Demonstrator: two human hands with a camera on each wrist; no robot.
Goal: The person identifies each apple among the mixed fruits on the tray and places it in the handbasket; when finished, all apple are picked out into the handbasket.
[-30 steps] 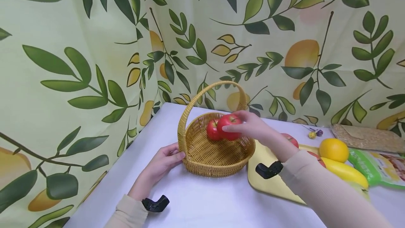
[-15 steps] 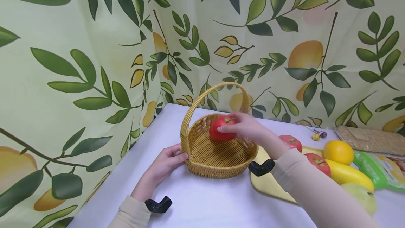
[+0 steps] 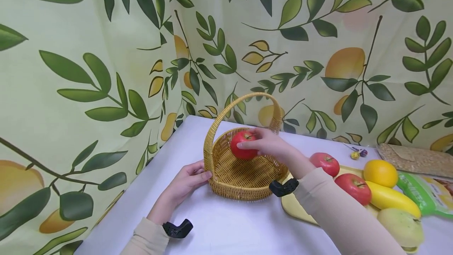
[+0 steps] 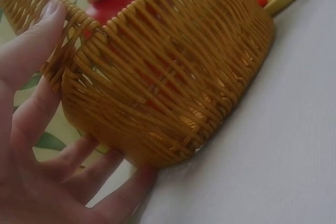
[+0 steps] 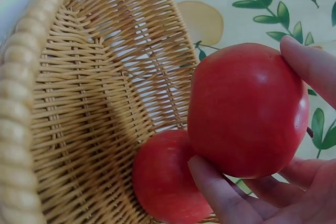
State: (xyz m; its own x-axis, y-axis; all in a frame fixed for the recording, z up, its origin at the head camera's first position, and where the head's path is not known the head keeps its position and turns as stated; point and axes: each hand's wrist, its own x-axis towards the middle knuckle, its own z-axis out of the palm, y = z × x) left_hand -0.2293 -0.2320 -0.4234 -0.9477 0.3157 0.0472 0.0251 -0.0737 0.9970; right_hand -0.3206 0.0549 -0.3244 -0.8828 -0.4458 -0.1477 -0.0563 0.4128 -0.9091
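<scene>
1. Holding: the right hand (image 3: 269, 145) grips a red apple (image 3: 240, 150) over the basket (image 3: 240, 193); the left hand (image 3: 189, 178) pinches the basket at the foot of its handle (image 3: 209, 145).
2. Completed: a lower apple (image 5: 165, 177) lies inside the basket.
3. In progress: the red apple is not yet released; contact with the lower apple cannot be confirmed.
4. Outstanding, by judgement: two more apples (image 3: 354, 188), an orange (image 3: 381, 173), a banana (image 3: 394, 200) and a green fruit (image 3: 401, 227), on or beside the tray (image 3: 299, 209).
</scene>
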